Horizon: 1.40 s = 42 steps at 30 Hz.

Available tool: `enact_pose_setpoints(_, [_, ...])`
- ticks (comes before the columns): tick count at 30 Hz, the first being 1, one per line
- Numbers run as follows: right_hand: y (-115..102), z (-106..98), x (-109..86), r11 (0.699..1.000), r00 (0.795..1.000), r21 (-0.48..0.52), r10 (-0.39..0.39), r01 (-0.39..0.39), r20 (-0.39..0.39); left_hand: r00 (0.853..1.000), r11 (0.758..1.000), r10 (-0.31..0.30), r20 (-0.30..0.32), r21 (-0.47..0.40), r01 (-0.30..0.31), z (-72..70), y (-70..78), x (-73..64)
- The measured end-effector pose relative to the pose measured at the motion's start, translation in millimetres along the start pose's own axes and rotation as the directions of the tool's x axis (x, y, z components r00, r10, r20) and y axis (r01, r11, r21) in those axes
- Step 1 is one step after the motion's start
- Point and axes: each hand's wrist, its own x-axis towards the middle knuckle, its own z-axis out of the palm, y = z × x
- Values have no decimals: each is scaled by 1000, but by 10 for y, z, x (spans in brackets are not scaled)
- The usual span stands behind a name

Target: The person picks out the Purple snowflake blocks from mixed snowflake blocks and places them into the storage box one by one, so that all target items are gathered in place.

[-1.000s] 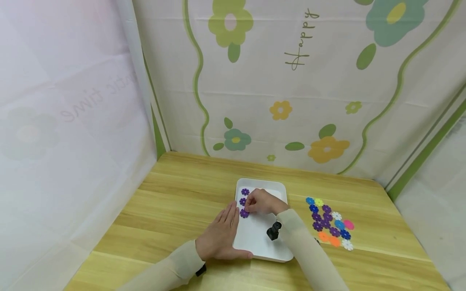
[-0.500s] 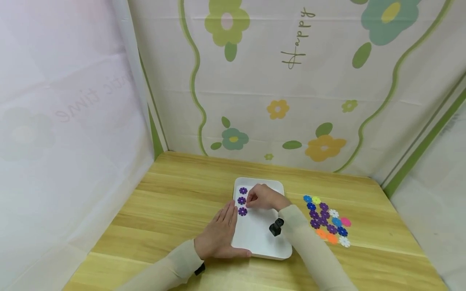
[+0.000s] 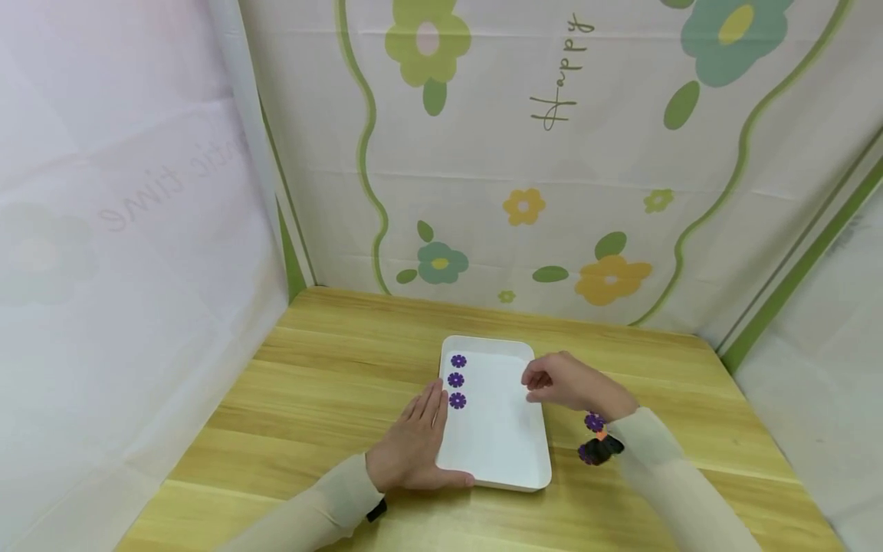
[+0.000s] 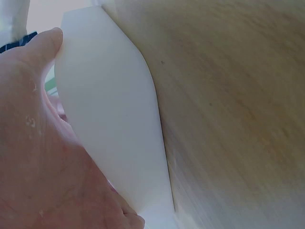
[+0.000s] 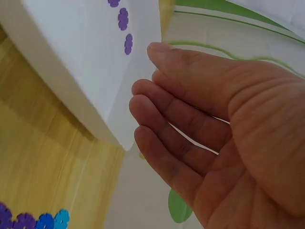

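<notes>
A white rectangular tray [image 3: 497,445] lies on the table. Along its left side, three purple flower-shaped discs [image 3: 456,380] form a column inside. My left hand [image 3: 410,452] rests against the tray's near-left corner with fingers straight along the left wall and thumb on the near rim; the left wrist view shows the tray's outer wall [image 4: 109,105] beside the palm. Over the tray's right rim hovers my right hand [image 3: 569,383], loosely curled. Nothing shows between its fingers in the right wrist view, where the purple discs [image 5: 123,19] appear beyond the thumb.
Right of the tray, loose flower-shaped discs [image 3: 595,422] lie on the wooden table [image 3: 331,368], mostly hidden by my right arm. Purple and blue ones [image 5: 45,222] show in the right wrist view. A flower-printed cloth [image 3: 483,153] hangs behind the table.
My right hand has left the lowest purple disc in the column and moved right to the tray's right rim. The left hand stays at the tray; the head view has shifted slightly.
</notes>
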Motion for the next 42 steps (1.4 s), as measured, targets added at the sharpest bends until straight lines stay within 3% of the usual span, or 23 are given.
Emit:
enact_pose_setpoints(8, [199, 1, -593, 998, 999, -60, 17, -19, -30, 1000, 1000, 4, -3, -11, -4, -29, -10, -14])
enact_pose_setpoints(16, [400, 224, -902, 992, 989, -59, 104, -111, -105, 1000, 1000, 12, -10, -10, -13, -41, -20, -11])
enact_pose_setpoints(27, [586, 530, -1044, 973, 964, -58, 214, -225, -157, 1000, 1000, 14, -5, -9, -14, -37, 2, -3])
enact_pose_setpoints(34, [634, 607, -1044, 972, 962, -61, 213, -226, -169, 1000, 1000, 11, -2, -13, -11, -22, -4, -2])
enact_pose_setpoints(42, [715, 570, -976, 982, 979, -34, 181, -185, -96, 1000, 1000, 4, 7, -26, -4, -12, -6, 2])
